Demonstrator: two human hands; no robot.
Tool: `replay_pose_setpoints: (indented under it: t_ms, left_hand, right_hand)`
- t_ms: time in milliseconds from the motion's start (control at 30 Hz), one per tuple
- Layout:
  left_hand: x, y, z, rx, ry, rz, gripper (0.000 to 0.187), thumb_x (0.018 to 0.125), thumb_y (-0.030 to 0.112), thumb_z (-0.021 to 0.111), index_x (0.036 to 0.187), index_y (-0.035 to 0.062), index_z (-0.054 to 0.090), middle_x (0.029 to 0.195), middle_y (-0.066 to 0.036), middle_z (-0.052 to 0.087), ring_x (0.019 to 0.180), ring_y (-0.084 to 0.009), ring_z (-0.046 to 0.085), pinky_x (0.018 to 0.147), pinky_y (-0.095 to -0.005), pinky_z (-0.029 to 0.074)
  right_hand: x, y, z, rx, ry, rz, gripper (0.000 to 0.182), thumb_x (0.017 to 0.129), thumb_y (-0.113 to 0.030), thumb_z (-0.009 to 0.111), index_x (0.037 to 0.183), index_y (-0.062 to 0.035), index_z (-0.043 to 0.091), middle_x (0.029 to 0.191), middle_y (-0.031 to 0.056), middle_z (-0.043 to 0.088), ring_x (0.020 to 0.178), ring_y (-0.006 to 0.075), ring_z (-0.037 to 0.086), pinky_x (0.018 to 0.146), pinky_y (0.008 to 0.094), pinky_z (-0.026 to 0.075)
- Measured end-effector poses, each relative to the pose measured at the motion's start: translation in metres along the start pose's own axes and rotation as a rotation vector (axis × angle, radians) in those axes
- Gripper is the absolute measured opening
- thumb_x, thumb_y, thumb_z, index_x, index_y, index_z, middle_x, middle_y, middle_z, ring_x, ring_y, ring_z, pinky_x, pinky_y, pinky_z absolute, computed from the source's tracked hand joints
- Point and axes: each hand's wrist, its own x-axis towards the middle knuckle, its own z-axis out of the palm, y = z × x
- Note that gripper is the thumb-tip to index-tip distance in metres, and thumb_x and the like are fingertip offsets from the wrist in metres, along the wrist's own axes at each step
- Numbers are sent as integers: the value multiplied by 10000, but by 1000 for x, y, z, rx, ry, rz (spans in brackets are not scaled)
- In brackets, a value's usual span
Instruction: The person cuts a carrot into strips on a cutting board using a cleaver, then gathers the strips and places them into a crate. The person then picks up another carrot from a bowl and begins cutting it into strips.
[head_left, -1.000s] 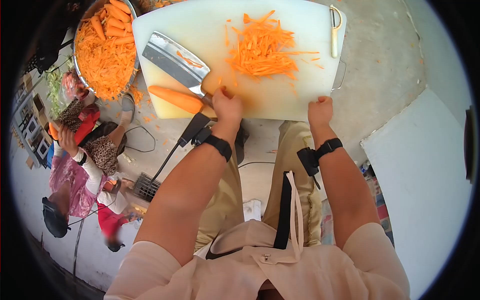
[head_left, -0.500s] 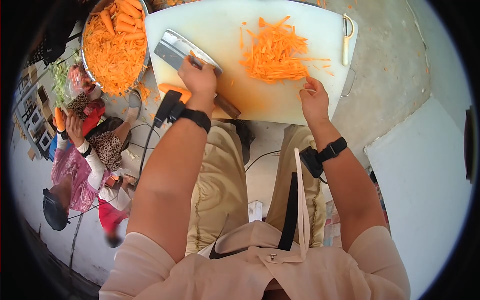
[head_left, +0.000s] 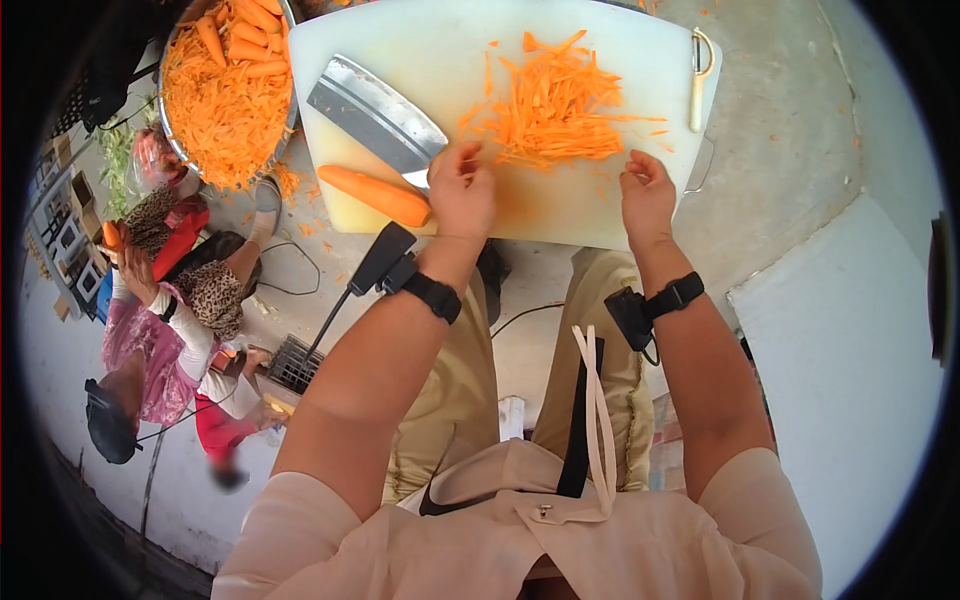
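Note:
My left hand (head_left: 462,192) is over the near part of the white cutting board (head_left: 330,55), loosely curled, with nothing visible in its fingers. It covers the handle end of the cleaver (head_left: 378,115), which lies flat on the board. A peeled carrot (head_left: 375,195) rests just left of that hand. Across the board, my right hand (head_left: 650,200) is bent at the fingers, thumb a little apart, and appears to hold nothing. A heap of carrot shreds (head_left: 560,105) lies beyond and between the two hands.
A metal bowl (head_left: 293,100) of shreds and whole carrots (head_left: 248,50) stands at the upper left. On the board's right edge lies a peeler (head_left: 697,90). At left, a seated person (head_left: 150,340) holds a carrot; a grey basket (head_left: 293,365) is nearby.
My left hand has left the cleaver blade and moved right and nearer, toward the shreds. My right hand has shifted slightly right. More of the carrot now shows.

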Motion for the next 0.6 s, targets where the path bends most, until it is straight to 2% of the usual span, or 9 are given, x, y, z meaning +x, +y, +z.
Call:
replay_pose_setpoints:
  t_ms: [100,133,233,367,433,467,533,567,600]
  left_hand:
    - [1,-22,-3,113,89,-116,407,768,3,527,1173,1,495,1069,-102,539,902,-163,554,779,-268,458]
    - [2,-22,-4,137,53,-231,450,767,0,517,1213,6,459,1078,-109,535,919,-174,554,789,-278,456]
    - [0,-10,2,6,39,-374,460,769,13,527,1223,0,454,1087,-110,530,926,-172,550,788,-275,449]
    - [6,-4,15,-49,2,-400,469,776,24,528,1237,-4,449,1062,-97,539,919,-166,547,789,-263,438]
    - [11,-9,26,-108,17,-360,393,757,60,561,1144,1,531,939,-81,605,857,-169,586,731,-280,464]
    - [9,-7,31,-106,16,-360,393,757,60,561,1144,1,531,939,-81,605,857,-169,586,731,-280,464]
    - [9,11,38,-91,-166,-308,339,752,66,575,1086,2,565,892,-88,623,817,-185,600,712,-294,471]
    - [11,13,39,-91,-167,-304,339,752,66,575,1086,2,565,892,-88,623,817,-185,600,712,-294,471]
    - [14,15,39,27,-250,-258,325,744,54,569,1066,9,574,856,-93,625,790,-213,603,714,-310,474]
  right_hand:
    - [15,0,-15,-85,159,-11,406,740,-55,547,1143,-5,542,995,117,584,786,196,596,731,310,482]
    - [17,-6,-20,-128,189,-4,432,724,-47,533,1155,-7,535,1029,127,565,811,217,591,767,324,471]
    - [37,3,-28,-211,213,-94,455,711,-31,518,1165,-6,526,1034,128,548,860,231,577,789,333,462]
    - [47,-10,-20,-374,230,-171,472,698,-29,523,1170,-17,523,1005,128,550,899,254,564,800,343,458]
    - [47,-23,-8,-387,129,-212,472,697,-34,539,1169,-29,525,999,134,548,913,273,554,810,353,456]
    - [45,-26,1,-386,129,-210,472,697,-34,539,1169,-29,525,999,134,548,913,274,554,810,353,456]
    - [42,-31,16,-421,56,-402,402,700,17,509,1097,-22,562,957,144,569,837,252,574,780,336,470]
    - [39,-33,19,-419,59,-403,402,700,17,509,1097,-22,562,957,144,569,837,252,574,780,336,470]
    - [35,-39,21,-459,-45,-468,398,700,20,504,1091,-21,564,968,153,572,854,272,574,790,350,469]
